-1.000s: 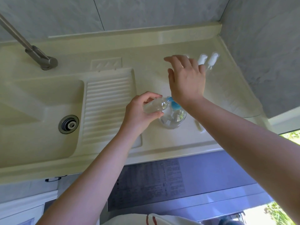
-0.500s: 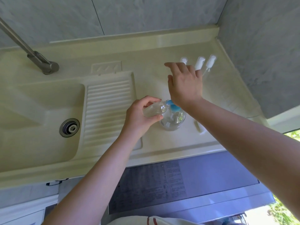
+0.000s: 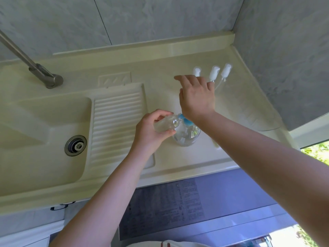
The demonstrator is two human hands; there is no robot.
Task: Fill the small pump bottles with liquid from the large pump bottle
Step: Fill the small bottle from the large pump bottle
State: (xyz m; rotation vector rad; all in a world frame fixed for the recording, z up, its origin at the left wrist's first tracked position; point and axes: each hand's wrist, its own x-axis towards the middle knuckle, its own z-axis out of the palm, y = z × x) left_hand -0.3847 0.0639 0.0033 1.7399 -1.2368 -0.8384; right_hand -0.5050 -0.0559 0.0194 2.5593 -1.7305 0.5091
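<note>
A cream moulded surface [image 3: 178, 56] is running along a grey marbled wall [image 3: 160, 18]. At its left a sink basin [image 3: 35, 157] is sitting with a round metal drain [image 3: 75, 145] in its floor, and a ribbed draining board [image 3: 115, 125] is lying just beside it. A metal tap [image 3: 45, 75] is slanting in from the upper left. Below the front edge a blue panel with small print [image 3: 178, 205] is showing, and green foliage [image 3: 318, 152] is glowing at the right

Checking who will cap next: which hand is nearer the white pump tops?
Right. The right hand reaches just before the white pump tops; the left hand holds a small bottle nearer the counter's front.
</note>
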